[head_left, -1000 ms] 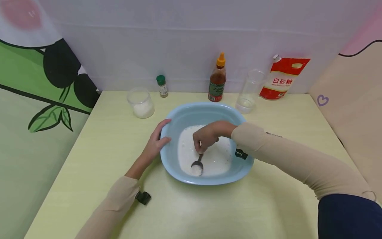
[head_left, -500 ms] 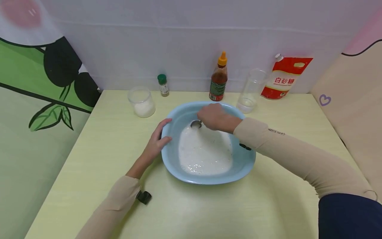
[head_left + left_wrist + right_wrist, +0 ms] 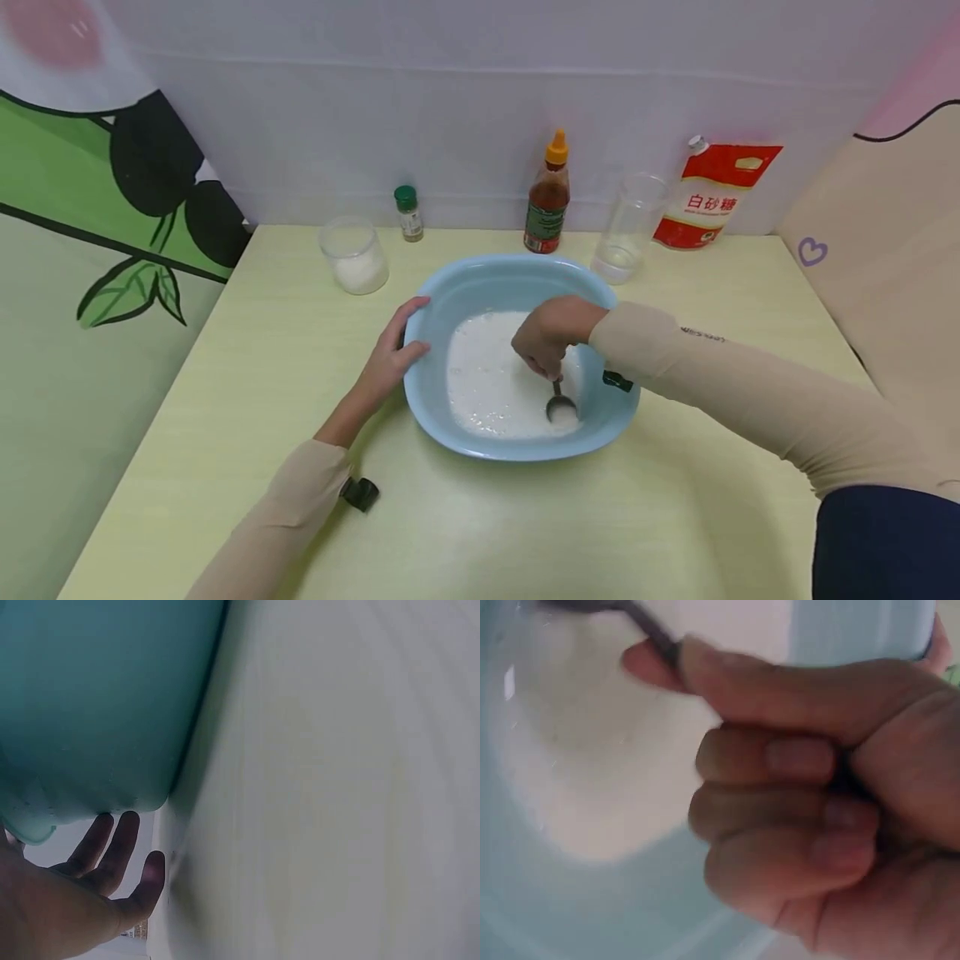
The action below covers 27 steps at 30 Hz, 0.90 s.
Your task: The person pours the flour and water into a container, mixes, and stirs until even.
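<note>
A light blue plastic basin [image 3: 432,408] stands on the table, with a pool of bubbly white liquid [image 3: 480,367] covering its bottom. My left hand [image 3: 392,354] holds the basin's left edge, thumb over the rim; in the left wrist view its other fingers [image 3: 126,840] lie along the outer wall. Inside the basin, my right hand [image 3: 549,333] grips a metal spoon [image 3: 559,407] by the handle. The spoon's bowl dips into the liquid near the front right. In the right wrist view, thumb and forefinger pinch the handle [image 3: 651,626] and the other fingers are curled into the palm.
Along the back stand a glass jar of white powder [image 3: 358,271], a small green-capped shaker [image 3: 408,215], a sauce bottle [image 3: 547,208], a tall clear glass [image 3: 622,242] with a little liquid, and a red-and-white sugar pouch [image 3: 708,200]. A wall cloth hangs behind.
My right hand has swept the spoon from the front left of the liquid to the back of the basin, then round to the front right. My left hand stays on the rim.
</note>
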Each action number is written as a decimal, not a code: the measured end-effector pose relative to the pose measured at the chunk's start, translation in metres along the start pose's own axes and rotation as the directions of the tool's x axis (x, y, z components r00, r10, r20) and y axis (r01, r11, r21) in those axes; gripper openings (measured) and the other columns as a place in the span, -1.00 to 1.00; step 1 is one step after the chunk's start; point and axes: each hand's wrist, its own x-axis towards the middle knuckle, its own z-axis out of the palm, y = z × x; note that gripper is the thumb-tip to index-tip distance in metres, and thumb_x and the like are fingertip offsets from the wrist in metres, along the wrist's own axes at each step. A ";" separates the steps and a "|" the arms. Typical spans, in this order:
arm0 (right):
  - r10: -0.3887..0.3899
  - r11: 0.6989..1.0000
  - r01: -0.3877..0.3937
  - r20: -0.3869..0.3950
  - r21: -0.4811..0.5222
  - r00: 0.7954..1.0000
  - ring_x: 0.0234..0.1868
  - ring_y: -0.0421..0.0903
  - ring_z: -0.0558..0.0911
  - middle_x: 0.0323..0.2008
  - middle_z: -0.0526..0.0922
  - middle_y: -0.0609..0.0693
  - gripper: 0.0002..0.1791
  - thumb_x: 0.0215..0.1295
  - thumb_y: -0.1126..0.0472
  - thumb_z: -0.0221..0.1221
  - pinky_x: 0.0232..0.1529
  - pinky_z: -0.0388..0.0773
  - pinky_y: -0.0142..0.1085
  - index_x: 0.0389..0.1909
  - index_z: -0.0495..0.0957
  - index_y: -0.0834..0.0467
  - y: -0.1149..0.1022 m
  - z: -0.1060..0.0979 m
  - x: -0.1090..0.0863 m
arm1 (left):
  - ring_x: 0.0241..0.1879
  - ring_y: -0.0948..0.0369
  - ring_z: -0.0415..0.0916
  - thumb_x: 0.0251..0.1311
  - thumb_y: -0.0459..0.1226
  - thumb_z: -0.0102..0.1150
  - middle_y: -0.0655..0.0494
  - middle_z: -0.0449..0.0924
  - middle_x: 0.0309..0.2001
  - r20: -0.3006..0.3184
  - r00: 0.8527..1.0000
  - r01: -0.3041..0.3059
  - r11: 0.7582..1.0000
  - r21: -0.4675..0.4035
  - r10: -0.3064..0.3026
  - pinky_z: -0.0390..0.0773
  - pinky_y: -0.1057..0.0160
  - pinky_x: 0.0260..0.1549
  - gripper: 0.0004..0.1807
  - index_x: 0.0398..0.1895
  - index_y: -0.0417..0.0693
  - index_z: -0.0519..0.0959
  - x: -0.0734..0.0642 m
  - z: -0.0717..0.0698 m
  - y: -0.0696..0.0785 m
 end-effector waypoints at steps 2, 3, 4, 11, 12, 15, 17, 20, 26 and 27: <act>-0.115 0.986 0.110 0.031 0.123 0.993 -0.59 -0.22 0.26 -0.54 0.45 -0.12 -0.86 0.36 0.22 0.20 -0.56 0.20 -0.35 -0.40 0.67 0.06 -0.003 -0.003 0.010 | 0.37 -0.12 0.17 0.16 -0.43 0.01 -0.13 0.05 0.54 -0.005 1.000 -0.002 1.000 0.001 0.002 0.28 -0.22 0.29 -0.27 0.47 -0.09 0.19 0.000 -0.001 0.000; -0.166 0.969 0.161 0.011 0.190 0.986 -0.62 -0.23 0.23 -0.57 0.42 -0.13 -0.85 0.38 0.22 0.18 -0.58 0.18 -0.35 -0.37 0.69 0.08 -0.004 -0.004 0.016 | 0.38 -0.12 0.17 0.16 -0.43 0.01 -0.13 0.05 0.54 -0.007 1.000 -0.003 1.000 0.000 0.003 0.26 -0.22 0.30 -0.27 0.47 -0.10 0.20 0.000 -0.001 0.000; -0.208 0.948 0.208 -0.024 0.241 0.978 -0.64 -0.23 0.22 -0.57 0.40 -0.13 -0.84 0.40 0.22 0.15 -0.59 0.18 -0.36 -0.32 0.69 0.11 -0.006 -0.004 0.021 | 0.38 -0.11 0.16 0.16 -0.44 0.01 -0.14 0.05 0.54 -0.010 1.000 -0.003 1.000 -0.002 0.003 0.26 -0.21 0.31 -0.28 0.47 -0.10 0.20 0.000 -0.001 -0.001; -0.220 0.936 0.315 -0.438 0.156 0.871 -0.34 -0.14 0.50 -0.22 0.69 -0.01 -0.81 0.40 0.30 0.13 -0.25 0.47 -0.34 -0.12 0.70 0.17 -0.010 -0.009 0.032 | 0.44 -0.07 0.10 0.17 -0.45 0.00 -0.14 0.06 0.54 -0.005 1.000 -0.024 1.000 0.003 0.024 0.18 -0.15 0.36 -0.27 0.49 -0.12 0.18 0.000 -0.001 -0.002; -0.197 0.948 0.293 -0.488 0.128 0.850 -0.32 -0.13 0.49 -0.23 0.70 0.02 -0.81 0.39 0.33 0.13 -0.22 0.46 -0.33 -0.15 0.70 0.21 -0.007 -0.009 0.031 | 0.44 -0.07 0.10 0.18 -0.44 0.00 -0.14 0.06 0.54 -0.005 1.000 -0.024 1.000 0.006 0.024 0.19 -0.15 0.36 -0.27 0.49 -0.12 0.18 0.001 0.000 -0.002; -0.080 0.982 0.164 -0.577 0.096 0.813 -0.34 -0.08 0.42 -0.34 0.63 0.04 -0.85 0.37 0.36 0.10 -0.22 0.43 -0.26 -0.22 0.65 0.25 0.003 -0.007 0.028 | 0.44 -0.10 0.10 0.19 -0.44 0.01 -0.16 0.05 0.54 0.000 1.000 -0.021 1.000 0.017 0.021 0.19 -0.17 0.36 -0.27 0.49 -0.13 0.17 0.001 0.001 -0.001; 0.008 0.995 0.057 -0.609 0.087 0.793 -0.36 -0.05 0.40 -0.36 0.59 0.05 -0.90 0.36 0.33 0.13 -0.24 0.44 -0.22 -0.25 0.61 0.23 0.012 -0.004 0.023 | 0.42 -0.11 0.12 0.20 -0.44 0.01 -0.16 0.05 0.54 0.011 1.000 -0.017 1.000 0.018 0.017 0.22 -0.19 0.35 -0.27 0.49 -0.11 0.16 0.001 0.002 0.000; 0.109 0.994 -0.105 -0.594 0.042 0.797 -0.39 -0.02 0.47 -0.36 0.60 0.06 -0.91 0.34 0.26 0.17 -0.30 0.50 -0.17 -0.30 0.60 0.20 0.022 -0.001 0.013 | 0.41 -0.10 0.13 0.21 -0.43 0.00 -0.12 0.04 0.55 0.014 1.000 -0.005 1.000 0.008 0.005 0.23 -0.20 0.33 -0.28 0.49 -0.07 0.17 0.001 0.002 0.000; 0.156 0.967 -0.218 -0.369 -0.132 0.916 -0.45 -0.05 0.46 -0.46 0.54 0.01 -0.96 0.27 0.29 0.20 -0.43 0.47 -0.25 -0.37 0.57 0.15 0.028 0.002 -0.005 | 0.42 -0.08 0.12 0.19 -0.45 -0.02 -0.11 0.02 0.56 0.002 1.000 0.004 1.000 -0.006 -0.004 0.20 -0.20 0.35 -0.27 0.49 -0.08 0.17 0.001 0.000 -0.003; 0.144 0.969 -0.195 -0.296 -0.150 0.944 -0.45 -0.07 0.43 -0.47 0.52 -0.01 -0.94 0.26 0.28 0.22 -0.44 0.44 -0.27 -0.40 0.56 0.13 0.026 0.002 -0.005 | 0.42 -0.08 0.12 0.20 -0.45 -0.02 -0.11 0.02 0.56 0.002 1.000 0.007 1.000 -0.007 -0.007 0.20 -0.19 0.35 -0.28 0.49 -0.08 0.17 0.000 0.000 -0.003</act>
